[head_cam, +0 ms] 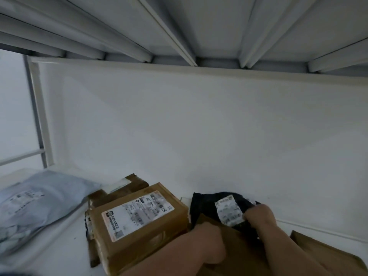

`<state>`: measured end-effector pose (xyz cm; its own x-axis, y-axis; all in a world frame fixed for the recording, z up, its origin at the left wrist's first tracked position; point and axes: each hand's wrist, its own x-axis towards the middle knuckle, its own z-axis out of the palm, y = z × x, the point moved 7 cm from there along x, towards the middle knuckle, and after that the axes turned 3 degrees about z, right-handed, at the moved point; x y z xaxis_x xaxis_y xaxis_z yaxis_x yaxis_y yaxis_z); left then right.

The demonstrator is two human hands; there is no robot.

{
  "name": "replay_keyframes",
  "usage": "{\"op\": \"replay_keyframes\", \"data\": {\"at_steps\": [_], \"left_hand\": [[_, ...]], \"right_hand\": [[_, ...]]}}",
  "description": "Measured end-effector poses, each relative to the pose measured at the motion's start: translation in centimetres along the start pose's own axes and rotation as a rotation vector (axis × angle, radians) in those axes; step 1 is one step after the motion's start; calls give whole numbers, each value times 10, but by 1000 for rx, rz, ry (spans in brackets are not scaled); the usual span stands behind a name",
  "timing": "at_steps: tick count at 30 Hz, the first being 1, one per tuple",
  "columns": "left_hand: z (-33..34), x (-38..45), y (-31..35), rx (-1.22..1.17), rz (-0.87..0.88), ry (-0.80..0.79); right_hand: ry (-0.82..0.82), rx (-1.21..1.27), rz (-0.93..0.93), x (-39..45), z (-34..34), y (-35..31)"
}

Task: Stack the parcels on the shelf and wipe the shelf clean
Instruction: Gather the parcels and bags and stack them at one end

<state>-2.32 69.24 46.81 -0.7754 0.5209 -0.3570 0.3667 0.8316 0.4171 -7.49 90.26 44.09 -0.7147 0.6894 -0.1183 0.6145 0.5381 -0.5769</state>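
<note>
With both hands, left point(207, 238) and right point(258, 216), fingers grasping the black parcel point(217, 204), we should lay it flat, label up, on the box point(235, 242) beneath.

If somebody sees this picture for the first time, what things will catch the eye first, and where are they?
Probably the brown cardboard box with its white shipping label, lying low in the middle on the white shelf. Just right of it, the right hand and left hand hold a black parcel bag with a label. A pale blue-grey bag lies at far left.
</note>
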Motion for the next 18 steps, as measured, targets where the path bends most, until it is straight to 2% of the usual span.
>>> {"op": "replay_keyframes", "data": {"at_steps": [4,7,9,12,14,18], "left_hand": [[-3,-9,8,-73,44,-29],[-19,-19,13,-172,75,107],[-28,-25,13,-355,66,187],[-50,-44,15,-864,50,275],[-59,-58,16,-1201,31,237],[-96,-97,6,-1623,123,251]], "right_hand": [[230,130,-277,-31,-53,-37],[305,300,-474,-67,-101,-58],[305,478,-516,-90,-131,-63],[195,863,-460,-108,-158,-65],[60,1104,-374,-117,-162,-72],[-197,1347,-300,-150,-147,-107]]}}
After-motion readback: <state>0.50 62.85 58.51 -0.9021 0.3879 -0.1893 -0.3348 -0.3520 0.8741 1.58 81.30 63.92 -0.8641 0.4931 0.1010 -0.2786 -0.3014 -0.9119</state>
